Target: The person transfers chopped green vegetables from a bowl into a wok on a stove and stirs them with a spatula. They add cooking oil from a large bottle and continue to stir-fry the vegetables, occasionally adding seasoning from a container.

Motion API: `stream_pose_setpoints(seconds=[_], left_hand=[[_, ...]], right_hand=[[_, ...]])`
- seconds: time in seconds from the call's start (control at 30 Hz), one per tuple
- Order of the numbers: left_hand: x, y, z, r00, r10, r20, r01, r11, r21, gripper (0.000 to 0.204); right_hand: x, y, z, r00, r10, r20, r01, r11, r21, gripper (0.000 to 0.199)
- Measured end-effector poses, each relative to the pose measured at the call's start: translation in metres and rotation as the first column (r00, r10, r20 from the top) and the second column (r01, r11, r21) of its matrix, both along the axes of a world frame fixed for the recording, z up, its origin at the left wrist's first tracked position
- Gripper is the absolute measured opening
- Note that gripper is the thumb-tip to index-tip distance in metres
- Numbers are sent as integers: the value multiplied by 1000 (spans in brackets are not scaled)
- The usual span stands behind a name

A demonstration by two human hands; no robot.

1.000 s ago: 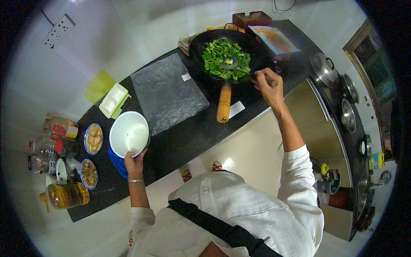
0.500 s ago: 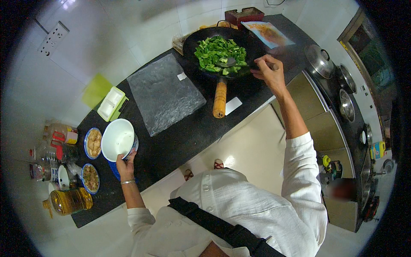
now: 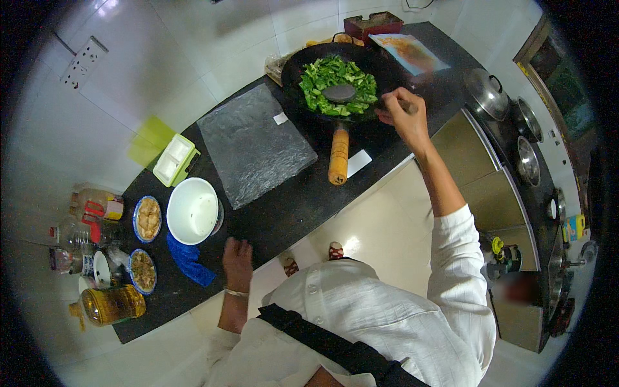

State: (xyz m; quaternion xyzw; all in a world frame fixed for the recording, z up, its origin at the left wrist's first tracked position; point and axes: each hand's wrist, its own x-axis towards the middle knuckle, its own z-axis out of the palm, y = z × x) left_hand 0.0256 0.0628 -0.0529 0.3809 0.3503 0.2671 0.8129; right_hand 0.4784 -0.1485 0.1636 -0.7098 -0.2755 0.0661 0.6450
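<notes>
Chopped green vegetables [image 3: 325, 71] lie in a dark wok [image 3: 293, 68] with a wooden handle [image 3: 338, 155] pointing toward me. My right hand [image 3: 405, 115], at the wok's right rim, is closed around the handle of a spatula. The spatula's dark, rounded head [image 3: 340, 93] rests on the greens. At the counter's front edge, my left hand [image 3: 238, 261] is empty, loosely open and a little blurred. Left of it stands a white bowl [image 3: 193, 213] with a few small bits inside, and a blue cloth [image 3: 187, 261] lies in front of the bowl.
A dark translucent sheet [image 3: 255, 145] covers the counter left of the wok. Two plates of food, one pale [image 3: 147, 219] and one chopped [image 3: 142, 271], sit at the left near several bottles and an oil jug [image 3: 113, 305]. A metal lid [image 3: 485, 93] lies at the right.
My left hand has let go of the white bowl and moved right, leaving the bowl on the counter. The spatula's head has shifted slightly and shows more plainly on the greens.
</notes>
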Motion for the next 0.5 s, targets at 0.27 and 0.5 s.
stream_pose_setpoints(seconds=[0.27, 0.5], left_hand=[[75, -81, 41, 977, 83, 196, 11, 899, -437, 41], [63, -89, 16, 975, -18, 223, 108, 911, -397, 42]], right_hand=[[14, -5, -2, 981, -41, 188, 42, 999, 2, 18], [-1, -16, 35, 991, -49, 122, 62, 992, -110, 20]])
